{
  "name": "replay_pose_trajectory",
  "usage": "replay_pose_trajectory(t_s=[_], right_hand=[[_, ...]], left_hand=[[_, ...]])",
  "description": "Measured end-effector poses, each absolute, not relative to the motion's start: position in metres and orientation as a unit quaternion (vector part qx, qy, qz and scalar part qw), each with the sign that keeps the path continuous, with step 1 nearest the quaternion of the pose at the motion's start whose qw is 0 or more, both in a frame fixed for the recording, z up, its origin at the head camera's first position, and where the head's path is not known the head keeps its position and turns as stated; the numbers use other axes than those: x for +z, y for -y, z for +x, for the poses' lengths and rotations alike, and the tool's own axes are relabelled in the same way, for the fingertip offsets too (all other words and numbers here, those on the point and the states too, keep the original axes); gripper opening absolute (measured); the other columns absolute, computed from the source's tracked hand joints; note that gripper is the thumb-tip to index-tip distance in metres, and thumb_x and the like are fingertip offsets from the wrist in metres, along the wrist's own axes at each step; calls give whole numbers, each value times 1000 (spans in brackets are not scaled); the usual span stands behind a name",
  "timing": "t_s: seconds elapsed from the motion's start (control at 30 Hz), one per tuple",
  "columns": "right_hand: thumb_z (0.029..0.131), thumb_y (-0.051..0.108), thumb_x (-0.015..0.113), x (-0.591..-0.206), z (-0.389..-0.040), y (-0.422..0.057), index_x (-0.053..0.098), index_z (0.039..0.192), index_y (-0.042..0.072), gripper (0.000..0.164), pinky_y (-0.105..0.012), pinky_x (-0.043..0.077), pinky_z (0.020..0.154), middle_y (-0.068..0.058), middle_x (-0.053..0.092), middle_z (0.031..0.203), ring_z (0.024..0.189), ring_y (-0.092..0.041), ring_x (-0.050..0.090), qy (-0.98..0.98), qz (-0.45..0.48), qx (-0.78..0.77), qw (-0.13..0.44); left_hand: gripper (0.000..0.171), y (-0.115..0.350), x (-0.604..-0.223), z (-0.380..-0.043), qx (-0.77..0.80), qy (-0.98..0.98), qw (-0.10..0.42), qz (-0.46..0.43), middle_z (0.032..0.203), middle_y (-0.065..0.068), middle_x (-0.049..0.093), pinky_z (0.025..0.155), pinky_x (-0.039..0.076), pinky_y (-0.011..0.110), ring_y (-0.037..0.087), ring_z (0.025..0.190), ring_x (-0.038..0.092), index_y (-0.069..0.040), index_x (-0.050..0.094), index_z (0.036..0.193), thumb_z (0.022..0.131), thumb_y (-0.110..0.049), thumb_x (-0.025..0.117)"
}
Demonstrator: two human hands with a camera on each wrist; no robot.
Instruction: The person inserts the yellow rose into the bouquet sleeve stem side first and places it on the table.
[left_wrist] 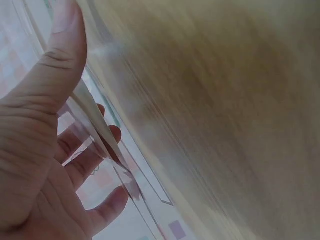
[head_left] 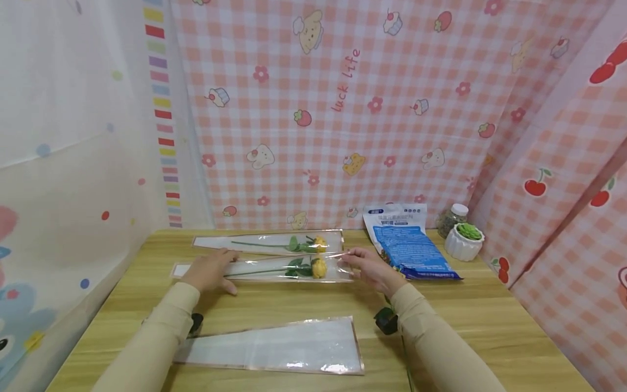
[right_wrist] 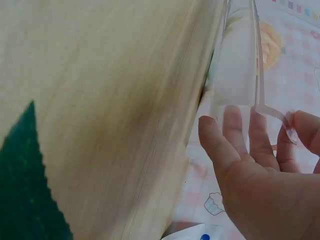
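A clear flower sleeve with a yellow rose inside lies across the table between my hands. My left hand rests on its narrow end, thumb held apart; in the left wrist view, the fingers touch the clear film. My right hand pinches the wide end's edge between thumb and finger, as the right wrist view shows. Just behind lies a second sleeve with another yellow rose. Nearer me is a flat sleeve with no flower visible in it.
A dark flower lies beside my right forearm; another dark flower is partly hidden by my left sleeve. At the back right are a blue-and-white bag, a potted succulent and a white-lidded jar. Curtains surround the table.
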State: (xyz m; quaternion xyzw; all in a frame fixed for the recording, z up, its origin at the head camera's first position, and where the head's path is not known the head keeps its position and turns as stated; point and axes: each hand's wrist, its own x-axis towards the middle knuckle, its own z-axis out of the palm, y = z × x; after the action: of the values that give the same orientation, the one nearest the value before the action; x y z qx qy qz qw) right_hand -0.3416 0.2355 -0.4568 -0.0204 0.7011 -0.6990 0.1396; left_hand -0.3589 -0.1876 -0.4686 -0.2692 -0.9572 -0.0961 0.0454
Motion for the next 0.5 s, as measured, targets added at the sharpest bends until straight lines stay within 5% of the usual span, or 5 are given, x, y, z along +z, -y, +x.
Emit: replay_pose_trajectory(t_s=[0.33, 0.5], right_hand=[[105, 10, 54, -462, -351, -233, 59, 106, 1, 10, -35, 51, 88, -20, 59, 131, 109, -20, 61, -712, 8, -690, 132], [102, 12, 60, -468, -355, -234, 63, 102, 3, 9, -30, 51, 79, -15, 66, 118, 101, -21, 62, -726, 20, -677, 122]], left_hand=[[87, 190, -472, -369, -89, 961, 35, -260, 113, 11, 63, 79, 54, 56, 35, 104, 62, -5, 61, 126, 59, -55, 86], [89, 191, -472, -370, -101, 960, 31, -258, 121, 17, 64, 85, 53, 59, 39, 110, 62, -3, 61, 129, 59, -52, 88]])
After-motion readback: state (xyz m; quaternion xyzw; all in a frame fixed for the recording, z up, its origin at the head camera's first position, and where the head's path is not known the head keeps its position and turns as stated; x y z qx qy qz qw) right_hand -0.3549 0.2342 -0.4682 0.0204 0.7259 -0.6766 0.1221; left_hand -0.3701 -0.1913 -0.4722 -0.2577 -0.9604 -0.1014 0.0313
